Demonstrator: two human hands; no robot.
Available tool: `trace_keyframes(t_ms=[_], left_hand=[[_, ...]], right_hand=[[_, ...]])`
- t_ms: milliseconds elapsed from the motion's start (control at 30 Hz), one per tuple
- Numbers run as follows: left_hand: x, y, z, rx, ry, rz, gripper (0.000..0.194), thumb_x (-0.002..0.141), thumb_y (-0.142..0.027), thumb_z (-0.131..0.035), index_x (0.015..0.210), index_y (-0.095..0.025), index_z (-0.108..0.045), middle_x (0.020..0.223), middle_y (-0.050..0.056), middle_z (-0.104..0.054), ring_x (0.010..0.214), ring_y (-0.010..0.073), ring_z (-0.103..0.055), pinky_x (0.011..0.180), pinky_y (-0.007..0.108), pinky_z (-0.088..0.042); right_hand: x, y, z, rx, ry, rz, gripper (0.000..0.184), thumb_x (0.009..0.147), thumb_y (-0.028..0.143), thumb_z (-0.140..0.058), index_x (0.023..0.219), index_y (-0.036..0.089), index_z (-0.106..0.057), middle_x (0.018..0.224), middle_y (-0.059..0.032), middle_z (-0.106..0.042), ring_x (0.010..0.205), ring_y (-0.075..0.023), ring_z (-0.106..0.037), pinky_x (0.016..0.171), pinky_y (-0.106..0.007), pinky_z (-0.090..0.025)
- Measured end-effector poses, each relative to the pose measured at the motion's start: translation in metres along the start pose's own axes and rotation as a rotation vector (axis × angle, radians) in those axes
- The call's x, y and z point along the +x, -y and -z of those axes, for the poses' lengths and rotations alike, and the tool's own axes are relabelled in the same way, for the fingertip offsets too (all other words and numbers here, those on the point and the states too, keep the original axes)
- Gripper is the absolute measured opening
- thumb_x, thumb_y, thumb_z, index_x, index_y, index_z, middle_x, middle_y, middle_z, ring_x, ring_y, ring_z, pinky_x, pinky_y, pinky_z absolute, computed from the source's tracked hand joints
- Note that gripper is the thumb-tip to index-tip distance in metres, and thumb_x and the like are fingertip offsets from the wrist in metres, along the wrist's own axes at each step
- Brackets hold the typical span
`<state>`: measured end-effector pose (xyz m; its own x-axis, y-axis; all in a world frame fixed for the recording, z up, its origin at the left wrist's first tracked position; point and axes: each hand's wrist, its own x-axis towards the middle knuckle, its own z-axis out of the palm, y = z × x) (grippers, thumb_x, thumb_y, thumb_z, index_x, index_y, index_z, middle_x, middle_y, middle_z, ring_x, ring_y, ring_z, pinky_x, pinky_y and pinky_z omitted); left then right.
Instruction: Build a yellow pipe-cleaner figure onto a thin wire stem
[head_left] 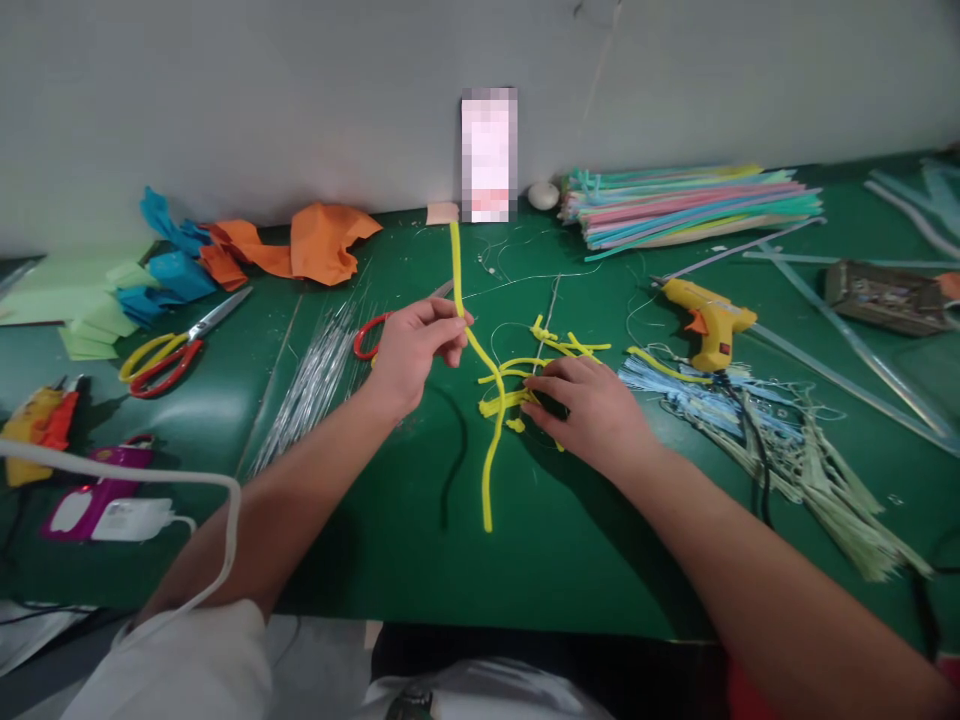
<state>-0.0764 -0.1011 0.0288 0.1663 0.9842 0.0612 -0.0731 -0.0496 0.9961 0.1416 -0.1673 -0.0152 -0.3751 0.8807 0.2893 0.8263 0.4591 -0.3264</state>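
My left hand [424, 345] pinches a long, slightly bent yellow pipe cleaner [493, 455] near its upper part, between thumb and fingers. It stands up above the hand and hangs down in front of the green table. My right hand [589, 408] is curled low over a cluster of short yellow pipe cleaner pieces [495, 405], with thumb and index tips close together on one of them. Part of the cluster is hidden under that hand. Beside my left hand lie scissors with a red handle [367, 337], partly covered by it.
Silver wires [307, 380] lie left of centre, beyond them other scissors [169, 355] and orange paper [326, 245]. A phone [489, 155] leans on the wall. At right are a bundle of coloured pipe cleaners [690, 210], a yellow glue gun [709, 320] and tassels [840, 490]. A white cable [150, 465] crosses my left arm.
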Motion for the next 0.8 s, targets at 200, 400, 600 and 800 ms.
trace_keyframes(t_ms=[200,400,600,800], left_hand=[[-0.001,0.007,0.000,0.057,-0.013,-0.042,0.003,0.074,-0.019,-0.065,0.074,-0.017,-0.066,0.061,-0.002,-0.062,0.044,0.0059,-0.051,0.047,0.021,-0.043],[0.000,0.006,0.000,0.068,-0.015,-0.061,0.002,0.075,-0.018,-0.065,0.074,-0.017,-0.066,0.060,-0.002,-0.062,0.043,0.0058,-0.050,0.046,0.021,-0.042],[0.002,0.005,0.002,0.044,-0.061,-0.067,0.002,0.074,-0.017,-0.065,0.073,-0.016,-0.065,0.059,-0.003,-0.060,0.043,0.0053,-0.050,0.045,0.020,-0.041],[0.002,-0.005,0.003,0.034,-0.205,-0.232,0.010,0.073,-0.023,-0.072,0.073,-0.019,-0.062,0.059,-0.005,-0.058,0.046,0.0063,-0.053,0.046,0.020,-0.045]], right_hand=[[0.001,-0.004,-0.007,0.073,-0.022,0.012,0.017,0.088,0.025,-0.059,0.090,0.019,-0.074,0.094,-0.0114,-0.070,0.090,-0.0265,-0.064,0.079,-0.042,-0.048],[0.001,-0.005,-0.013,0.136,-0.044,0.034,0.021,0.090,0.023,-0.053,0.086,0.020,-0.073,0.091,-0.0115,-0.070,0.088,-0.0255,-0.063,0.076,-0.041,-0.048],[-0.001,-0.001,-0.008,0.149,-0.047,-0.003,0.023,0.091,0.028,-0.054,0.097,0.017,-0.072,0.096,-0.0127,-0.071,0.090,-0.0267,-0.064,0.081,-0.043,-0.050],[-0.005,0.011,0.014,0.345,-0.164,-0.105,0.028,0.091,0.033,-0.053,0.110,0.020,-0.068,0.093,-0.0098,-0.070,0.088,-0.0247,-0.065,0.081,-0.041,-0.051]])
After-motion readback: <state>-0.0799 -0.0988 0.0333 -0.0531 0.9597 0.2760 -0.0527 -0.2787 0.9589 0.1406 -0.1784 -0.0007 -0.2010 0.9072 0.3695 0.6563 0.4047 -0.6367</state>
